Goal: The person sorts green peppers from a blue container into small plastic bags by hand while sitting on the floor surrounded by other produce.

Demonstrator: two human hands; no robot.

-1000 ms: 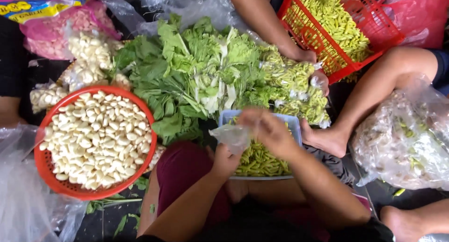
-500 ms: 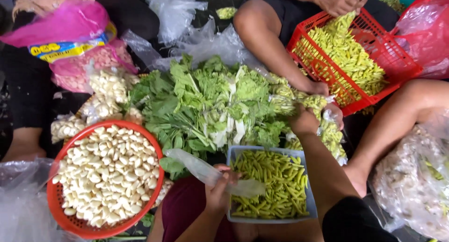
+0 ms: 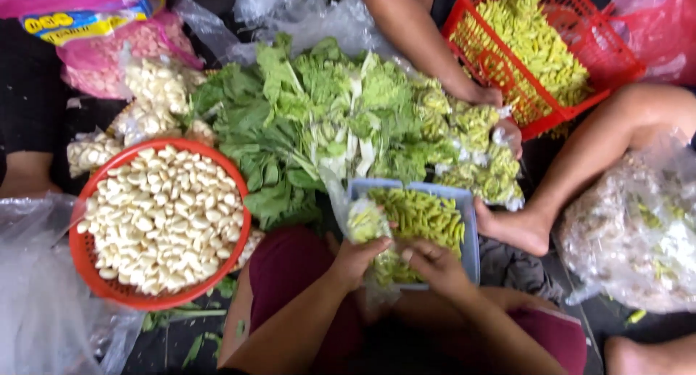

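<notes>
My left hand [image 3: 357, 257] grips a clear plastic bag [image 3: 362, 226] with some green chillies inside, held over the near left corner of a blue tray [image 3: 470, 237] of green chillies. My right hand [image 3: 433, 263] is closed on the bag's lower part beside the left hand, at the tray's near edge. The tray rests on my lap.
A red round basket [image 3: 87, 262] of peeled garlic cloves sits at left. Leafy greens [image 3: 304, 128] lie beyond the tray, with small bagged chillies [image 3: 478, 150]. Another person's hand [image 3: 482, 96] and foot [image 3: 511, 226] are at right, beside a red square basket [image 3: 500, 63] of chillies. Plastic bags [image 3: 631, 230] surround.
My right hand came back from the bagged chillies near the greens to the tray. The clear bag now holds chillies and both hands grip it.
</notes>
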